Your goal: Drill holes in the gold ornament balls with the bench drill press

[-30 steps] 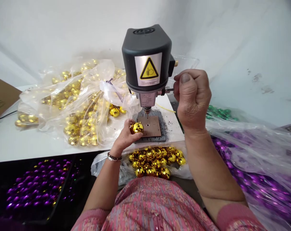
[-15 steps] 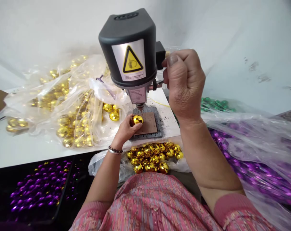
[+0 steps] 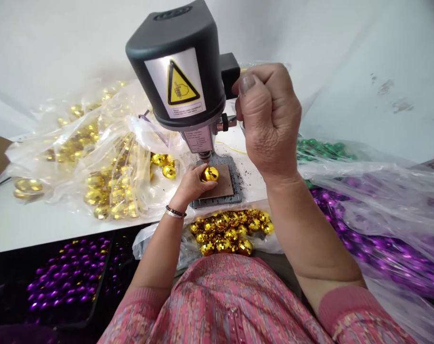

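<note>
A small bench drill press (image 3: 174, 67) with a black motor cover and a yellow warning label stands in front of me. My left hand (image 3: 193, 181) grips a gold faceted ball (image 3: 211, 174) between thumb and fingers. The ball is on or just above a brown board (image 3: 221, 184) on the drill's base (image 3: 236, 179), near the chuck (image 3: 204, 155). Whether the bit touches it I cannot tell. Raised at the machine's right side, my right hand (image 3: 272, 114) is closed in a fist around the feed lever (image 3: 232, 121), most of which is hidden.
Gold balls (image 3: 231, 229) fill a plastic bag by my lap. A large clear bag (image 3: 95, 143) of gold balls covers the left of the white table. Purple balls (image 3: 70, 272) lie in a black tray at lower left. Bags of purple (image 3: 374, 243) and green balls (image 3: 324, 149) lie right.
My left hand has shifted the gold ball slightly up and to the right on the board, turning it; a dark spot now shows on it. My right hand stays at the lever. The view has shifted slightly.
</note>
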A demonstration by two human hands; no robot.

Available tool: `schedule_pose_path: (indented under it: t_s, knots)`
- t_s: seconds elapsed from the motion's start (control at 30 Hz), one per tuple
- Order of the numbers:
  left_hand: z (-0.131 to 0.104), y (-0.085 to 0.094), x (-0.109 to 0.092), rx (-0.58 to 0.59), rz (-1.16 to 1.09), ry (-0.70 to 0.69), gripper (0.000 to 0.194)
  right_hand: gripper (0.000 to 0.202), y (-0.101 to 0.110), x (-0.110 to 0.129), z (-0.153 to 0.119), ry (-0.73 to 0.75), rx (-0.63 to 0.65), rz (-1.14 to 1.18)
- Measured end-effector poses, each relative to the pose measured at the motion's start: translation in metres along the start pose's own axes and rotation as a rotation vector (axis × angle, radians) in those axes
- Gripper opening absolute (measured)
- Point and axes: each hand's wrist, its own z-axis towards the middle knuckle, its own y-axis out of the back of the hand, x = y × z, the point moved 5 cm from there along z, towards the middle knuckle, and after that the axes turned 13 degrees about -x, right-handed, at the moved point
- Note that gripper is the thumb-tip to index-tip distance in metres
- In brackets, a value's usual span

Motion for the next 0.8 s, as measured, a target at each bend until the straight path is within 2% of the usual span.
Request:
schedule_pose_path:
  t_s: [0.1,0.23,0.43,0.57,0.8]
  knots:
    - [0.001,-0.005,0.0,0.04,-0.064,-0.018,0.065,0.03,0.0,-0.002,-0.001,-0.012,0.001,-0.005]
    - [-0.002,-0.009,0.003,0.101,-0.196,0.076,0.072,0.033,0.002,-0.004,-0.005,-0.026,0.015,0.025]
    - [-0.004,-0.011,0.003,0.095,-0.229,0.091,0.074,0.018,0.015,-0.004,-0.018,-0.038,0.004,0.004]
    - [-0.007,-0.012,0.005,0.1,-0.243,0.125,0.077,0.02,0.018,-0.009,-0.028,-0.1,0.073,0.014]
    - [-0.009,-0.01,-0.001,0.111,-0.259,0.081,0.06,0.017,0.022,-0.012,-0.042,-0.069,0.027,0.002]
